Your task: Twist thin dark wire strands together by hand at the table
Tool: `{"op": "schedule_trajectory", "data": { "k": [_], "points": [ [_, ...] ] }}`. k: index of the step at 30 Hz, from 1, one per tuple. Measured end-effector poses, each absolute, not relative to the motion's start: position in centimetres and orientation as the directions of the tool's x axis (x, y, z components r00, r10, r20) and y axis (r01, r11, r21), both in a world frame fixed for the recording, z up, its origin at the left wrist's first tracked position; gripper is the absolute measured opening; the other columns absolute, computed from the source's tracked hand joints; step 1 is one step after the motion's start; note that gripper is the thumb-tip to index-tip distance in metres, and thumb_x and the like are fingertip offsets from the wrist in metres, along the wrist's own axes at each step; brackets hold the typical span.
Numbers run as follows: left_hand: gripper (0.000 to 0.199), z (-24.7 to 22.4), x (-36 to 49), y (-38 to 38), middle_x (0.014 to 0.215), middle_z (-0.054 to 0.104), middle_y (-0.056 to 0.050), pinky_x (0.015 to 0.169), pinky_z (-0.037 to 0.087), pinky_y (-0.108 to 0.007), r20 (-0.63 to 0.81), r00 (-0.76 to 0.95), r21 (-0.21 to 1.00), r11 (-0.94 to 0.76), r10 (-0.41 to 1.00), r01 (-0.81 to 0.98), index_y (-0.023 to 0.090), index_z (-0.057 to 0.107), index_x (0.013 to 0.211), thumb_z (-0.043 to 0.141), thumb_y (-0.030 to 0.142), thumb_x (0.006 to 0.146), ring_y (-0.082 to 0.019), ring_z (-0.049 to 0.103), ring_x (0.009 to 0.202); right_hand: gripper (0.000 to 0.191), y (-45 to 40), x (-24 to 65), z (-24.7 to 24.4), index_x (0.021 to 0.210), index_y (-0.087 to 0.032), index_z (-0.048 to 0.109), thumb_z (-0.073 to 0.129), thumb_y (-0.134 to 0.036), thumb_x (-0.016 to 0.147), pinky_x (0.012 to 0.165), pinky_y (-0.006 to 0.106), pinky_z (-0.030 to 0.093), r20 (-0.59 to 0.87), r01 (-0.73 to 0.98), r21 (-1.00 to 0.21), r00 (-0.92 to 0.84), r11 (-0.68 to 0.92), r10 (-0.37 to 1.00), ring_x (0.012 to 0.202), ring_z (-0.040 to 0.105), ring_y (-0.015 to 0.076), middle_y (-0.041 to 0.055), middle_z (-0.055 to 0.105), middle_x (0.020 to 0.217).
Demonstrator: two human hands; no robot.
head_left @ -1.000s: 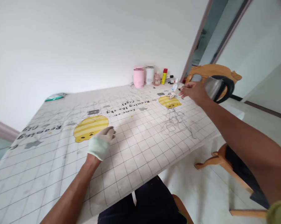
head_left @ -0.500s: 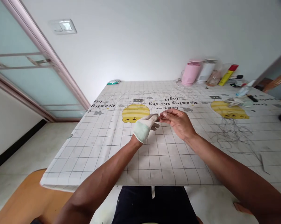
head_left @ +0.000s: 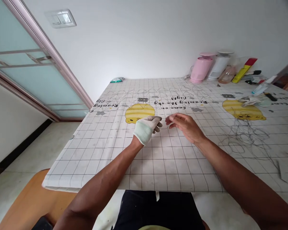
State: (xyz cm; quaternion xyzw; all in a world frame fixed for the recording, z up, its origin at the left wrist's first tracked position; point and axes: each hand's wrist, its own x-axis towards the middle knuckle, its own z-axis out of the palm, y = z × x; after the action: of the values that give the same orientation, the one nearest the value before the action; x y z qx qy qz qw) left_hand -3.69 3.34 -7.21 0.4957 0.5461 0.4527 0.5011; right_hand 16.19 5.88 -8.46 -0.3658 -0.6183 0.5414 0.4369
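My left hand [head_left: 148, 126], in a pale green and white glove with grey fingertips, is closed over the middle of the table, thumb against the fingers. Whatever it pinches is too small to make out. Just to its right, my bare right hand [head_left: 185, 126] has its thumb and fingertips close together, and what lies between them, if anything, cannot be seen. A narrow gap separates the hands. Beneath them is the checked tablecloth [head_left: 144, 166] with yellow bear prints. A loose tangle of dark thread [head_left: 247, 137] lies to the right.
A pink cylinder [head_left: 201, 68], a white cylinder [head_left: 219, 66], a clear bottle [head_left: 227, 75] and a yellow-red box [head_left: 244, 71] stand at the back right. Another glove [head_left: 251, 100] lies before them. A green packet [head_left: 117, 79] is at the back left. Tweezers [head_left: 281, 171] lie near the right.
My hands have moved apart, opening a small gap between their fingertips; the right one has gone slightly right. The camera view has shifted a little.
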Motion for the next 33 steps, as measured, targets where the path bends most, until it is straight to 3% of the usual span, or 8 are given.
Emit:
{"op": "schedule_trajectory", "data": {
  "k": [7, 11, 14, 18, 23, 33],
  "points": [
    [0.023, -7.7, -2.6, 2.9, 0.074, 0.071, -0.002, 0.055, 0.046, -0.023, -0.16, 0.147, 0.961, 0.12, 0.976, 0.249, 0.019, 0.077, 0.091, 0.061, 0.035, 0.093, -0.011, 0.059, 0.057, 0.026, 6.9, 16.8, -8.8, 0.103, -0.031, 0.082, 0.084, -0.049, 0.084, 0.092, 0.041, 0.055, 0.201, -0.013, -0.977, -0.398, 0.214, 0.895, 0.101, 0.07, 0.023, 0.0037, 0.078, 0.111],
    [0.026, -7.7, -2.3, 2.6, 0.072, 0.07, -0.001, 0.056, 0.047, -0.024, -0.163, 0.202, 0.948, 0.097, 0.966, 0.304, 0.019, 0.073, 0.081, 0.062, 0.039, 0.094, -0.011, 0.059, 0.056, 0.02, 6.7, 16.5, -9.3, 0.093, -0.029, 0.083, 0.084, -0.047, 0.084, 0.089, 0.04, 0.056, 0.232, -0.024, -0.969, -0.434, 0.246, 0.871, 0.094, 0.07, 0.0222, 0.0026, 0.077, 0.098],
    [0.023, -7.7, -2.6, 2.6, 0.075, 0.071, -0.002, 0.059, 0.049, -0.024, -0.149, 0.219, 0.947, 0.075, 0.964, 0.313, 0.019, 0.077, 0.09, 0.062, 0.035, 0.093, -0.011, 0.06, 0.059, 0.018, 6.6, 16.5, -9.3, 0.089, -0.029, 0.082, 0.083, -0.046, 0.084, 0.089, 0.04, 0.056, 0.257, -0.036, -0.964, -0.401, 0.265, 0.879, 0.091, 0.068, 0.0218, 0.0022, 0.076, 0.093],
    [0.02, -8.1, -3.4, 3.0, 0.078, 0.072, -0.003, 0.058, 0.049, -0.024, -0.164, 0.24, 0.966, 0.106, 0.957, 0.238, 0.017, 0.079, 0.098, 0.064, 0.028, 0.092, -0.01, 0.06, 0.06, 0.019, 6.4, 16.7, -9.1, 0.088, -0.028, 0.08, 0.085, -0.045, 0.082, 0.088, 0.04, 0.056, 0.254, -0.038, -0.965, -0.384, 0.259, 0.888, 0.091, 0.068, 0.0219, 0.0023, 0.075, 0.094],
    [0.016, -8.1, -3.8, 3.1, 0.075, 0.069, -0.004, 0.052, 0.045, -0.023, -0.245, 0.355, 0.97, 0.223, 0.902, 0.102, 0.013, 0.078, 0.094, 0.065, 0.021, 0.093, -0.009, 0.058, 0.055, 0.019, 6.0, 16.9, -8.8, 0.092, -0.027, 0.08, 0.084, -0.043, 0.084, 0.084, 0.038, 0.056, 0.224, -0.031, -0.97, -0.485, 0.24, 0.845, 0.089, 0.067, 0.021, 0.0029, 0.073, 0.094],
    [0.02, -7.5, -3.7, 2.8, 0.077, 0.069, -0.006, 0.05, 0.041, -0.024, -0.345, 0.449, 0.923, 0.386, 0.824, 0.0, 0.01, 0.072, 0.094, 0.074, 0.03, 0.093, -0.01, 0.06, 0.056, 0.019, 6.1, 17.5, -9.1, 0.091, -0.021, 0.076, 0.086, -0.035, 0.085, 0.081, 0.033, 0.054, 0.343, -0.104, -0.937, -0.454, 0.333, 0.822, 0.087, 0.065, 0.0179, 0.0032, 0.071, 0.093]
  ]
}}
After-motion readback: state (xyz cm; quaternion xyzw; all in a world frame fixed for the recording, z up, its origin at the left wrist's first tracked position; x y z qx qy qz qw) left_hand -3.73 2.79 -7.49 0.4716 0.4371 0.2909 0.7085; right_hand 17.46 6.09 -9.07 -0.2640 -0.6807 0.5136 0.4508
